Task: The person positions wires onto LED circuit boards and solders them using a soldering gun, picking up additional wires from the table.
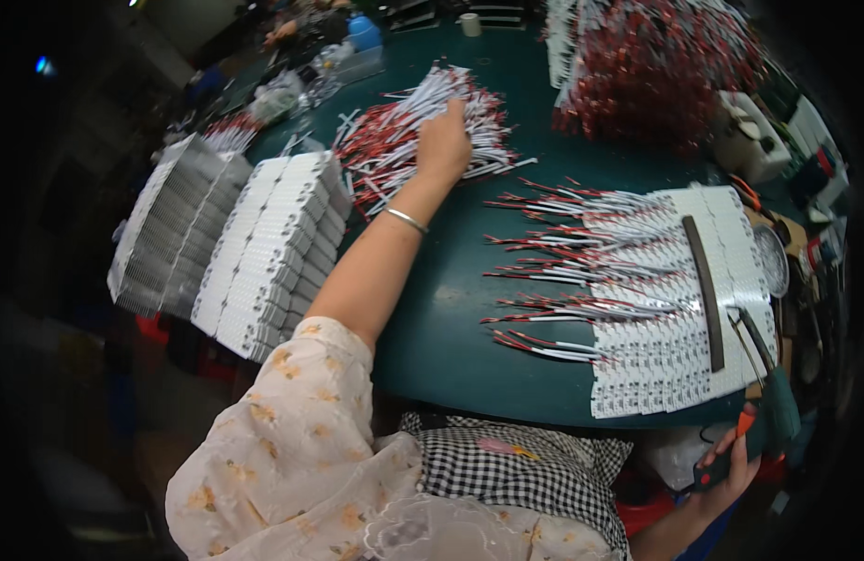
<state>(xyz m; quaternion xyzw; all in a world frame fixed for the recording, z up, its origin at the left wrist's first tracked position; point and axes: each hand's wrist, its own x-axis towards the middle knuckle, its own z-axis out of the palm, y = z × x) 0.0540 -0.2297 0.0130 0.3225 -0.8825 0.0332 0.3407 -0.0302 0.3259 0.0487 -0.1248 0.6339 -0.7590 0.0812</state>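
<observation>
Over at nine o'clock, two stacks of white strip boards (264, 252) lean on the edge of the green table (450, 318), fanned like cards.

Moving in towards eleven o'clock, the left hand (443, 140) is stretched far out, arm nearly straight with a thin bracelet (406, 221) at the wrist, and it's down on the heap of red-and-white wire leads (404, 140). The fingers are curled into the pile, though I can't tell whether they've closed on any lead or are just pressing in.

These leads look feather-light, thin and floppy, and tangled over one another, so I'd judge a pinch near the white sleeved middle lifts one cleaner than a tug at a bare end, which would likely drag neighbours along.

At three o'clock, a sheet of white boards (693, 365) lies flat with leads already fanned off its left side, and a dark bar (705, 290) rests across it.

Down at five o'clock, the right hand (726, 467) is wrapped tight round the handle of a soldering iron (764, 393), tip pointing up over the boards. The hands are well apart.
</observation>
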